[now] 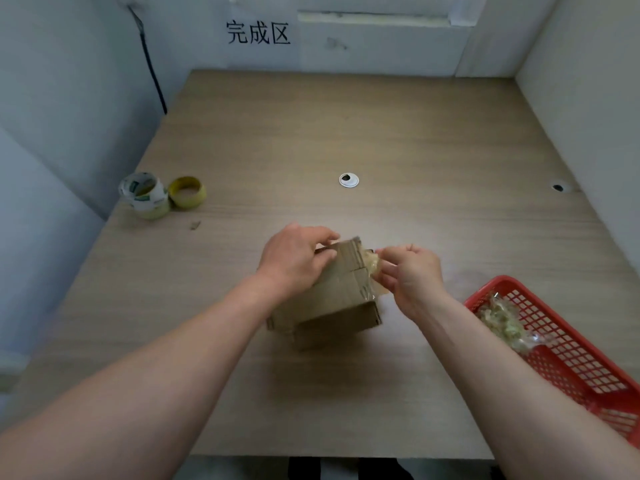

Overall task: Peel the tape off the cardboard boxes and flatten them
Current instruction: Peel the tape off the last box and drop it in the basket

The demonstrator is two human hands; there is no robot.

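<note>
Near the frame's middle, over the wood-grain worktop (381,133), the small brown cardboard box (332,296) sits tilted, the left hand (294,261) gripping its top edge while the right hand (412,275) pinches a crumpled strip of clear tape (372,268) at its right side. It looks light, stiff yet crushable, so bracing the top and pulling tape close to the board seems wisest. Black characters (258,32) "完成区" mark the wall at upper centre.

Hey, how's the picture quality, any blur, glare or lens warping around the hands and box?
Head view: the wide lens bows the table edges and stretches the forearms. Head view: left hand, right hand, box and tape look slightly soft. Head view: even light, faint shadow under the box, pale sheen beside the right hand.
</note>
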